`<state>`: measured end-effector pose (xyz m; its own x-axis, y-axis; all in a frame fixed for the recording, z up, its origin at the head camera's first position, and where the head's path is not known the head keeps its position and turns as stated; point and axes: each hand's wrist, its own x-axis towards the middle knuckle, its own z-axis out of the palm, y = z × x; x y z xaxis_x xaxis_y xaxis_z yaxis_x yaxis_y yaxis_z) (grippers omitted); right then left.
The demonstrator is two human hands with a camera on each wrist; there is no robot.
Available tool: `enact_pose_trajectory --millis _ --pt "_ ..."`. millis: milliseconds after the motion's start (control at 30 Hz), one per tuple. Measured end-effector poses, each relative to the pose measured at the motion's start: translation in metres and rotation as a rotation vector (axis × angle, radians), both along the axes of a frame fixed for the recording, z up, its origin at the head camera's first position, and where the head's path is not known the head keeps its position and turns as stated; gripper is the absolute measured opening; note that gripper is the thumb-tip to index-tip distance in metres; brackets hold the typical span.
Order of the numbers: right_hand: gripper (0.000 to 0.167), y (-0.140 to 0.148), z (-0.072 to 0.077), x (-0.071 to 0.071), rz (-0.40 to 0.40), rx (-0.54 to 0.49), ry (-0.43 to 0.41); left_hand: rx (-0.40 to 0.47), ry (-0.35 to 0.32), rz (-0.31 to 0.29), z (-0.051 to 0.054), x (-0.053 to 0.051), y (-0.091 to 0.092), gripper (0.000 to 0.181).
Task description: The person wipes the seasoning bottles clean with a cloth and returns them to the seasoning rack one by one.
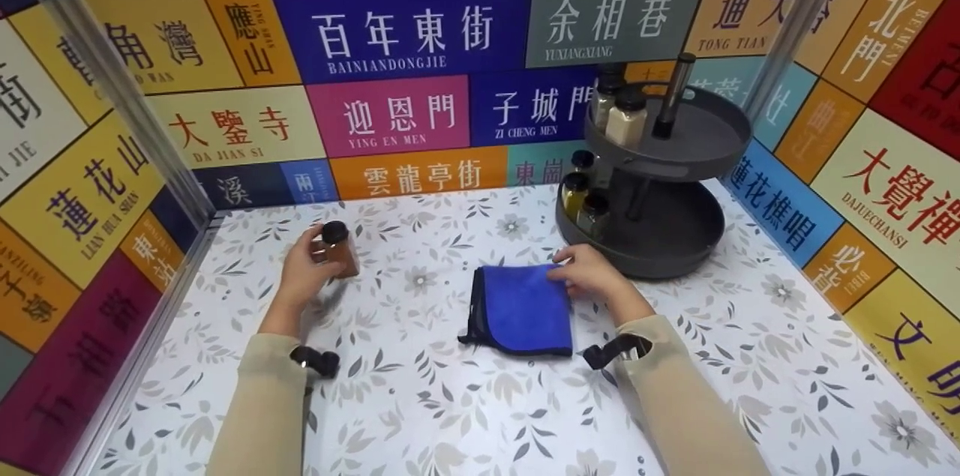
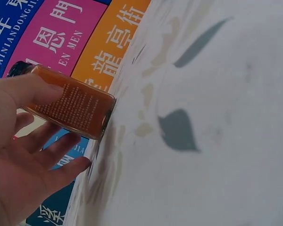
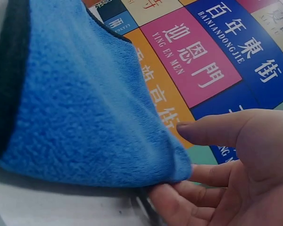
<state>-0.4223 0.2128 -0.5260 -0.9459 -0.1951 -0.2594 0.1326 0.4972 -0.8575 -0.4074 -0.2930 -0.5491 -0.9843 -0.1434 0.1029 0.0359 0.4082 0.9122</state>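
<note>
Two bare hands work over a white bench [image 1: 420, 386] printed with grey leaves and flowers. The left hand [image 1: 304, 266] grips one flat-sided, clear bottle of orange-brown contents with a black cap [image 1: 343, 257], thumb across one face. The bottle is at the bench's left, near its back edge; its cap points up and slightly left, its long axis leaning a little off vertical. Whether its base touches the bench, I cannot tell.

The right hand [image 1: 592, 277] is at the far right corner of one folded, plush blue cloth with black trim [image 1: 525, 311]; its fingers meet that corner, but whether they grip it I cannot tell.

Behind stands one round, dark grey two-tier rack [image 1: 660, 264], with two bottles visible above and three below; only the head view shows it. The left wrist view alone reveals lines of small pale print on the held bottle; the right wrist view, the cloth's fuzzy pile.
</note>
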Motion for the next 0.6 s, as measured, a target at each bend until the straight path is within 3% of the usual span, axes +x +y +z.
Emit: enact_pose_trajectory --millis 167,267,433,500,600 --pt "0.009 0.006 -0.005 -0.002 0.051 -0.013 0.013 0.002 -0.021 0.067 0.0 0.001 0.005 0.067" --pt "0.014 0.009 -0.003 -0.002 0.116 -0.019 0.018 0.031 -0.043 0.106 -0.001 0.001 0.005 0.065" --pt "0.012 0.012 0.009 0.001 0.191 -0.27 -0.13 0.039 -0.007 0.166 0.004 0.001 0.005 0.059" --pt "0.017 0.011 0.018 0.003 0.202 -0.398 -0.195 0.031 0.045 0.18 0.011 0.003 0.008 0.053" --pt "0.024 0.008 0.032 0.008 0.236 -0.572 -0.212 0.062 0.156 0.169 0.026 0.007 0.018 0.044"
